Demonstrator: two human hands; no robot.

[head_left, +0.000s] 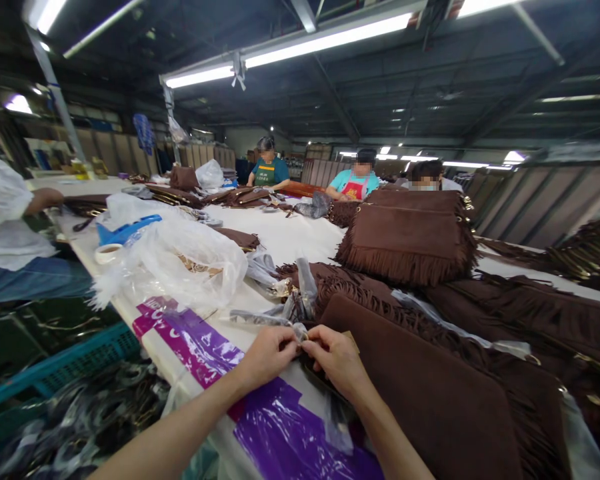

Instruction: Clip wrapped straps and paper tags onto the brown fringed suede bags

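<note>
In the middle foreground, my left hand (276, 353) and my right hand (336, 360) meet fingertip to fingertip in closed pinches. Between them is a small piece of a strap end wrapped in clear plastic (300, 330); its exact fastening is hidden by the fingers. A large dark brown fringed handbag (415, 380) lies flat just right of my right hand. Gold-coloured metal shows beside that hand, at the bag's edge. More plastic-wrapped strap (260, 319) stretches away beyond my left hand. Purple printed plastic (290, 427) covers the table edge under my wrists.
A stack of brown fringed bags (405, 233) rises at the right. Crumpled clear plastic bags (195, 253), a tape roll (108, 253) and a blue tape dispenser (127, 230) lie left. A teal crate (55, 373) holds wrapped straps below the table (300, 233). Several people work around it.
</note>
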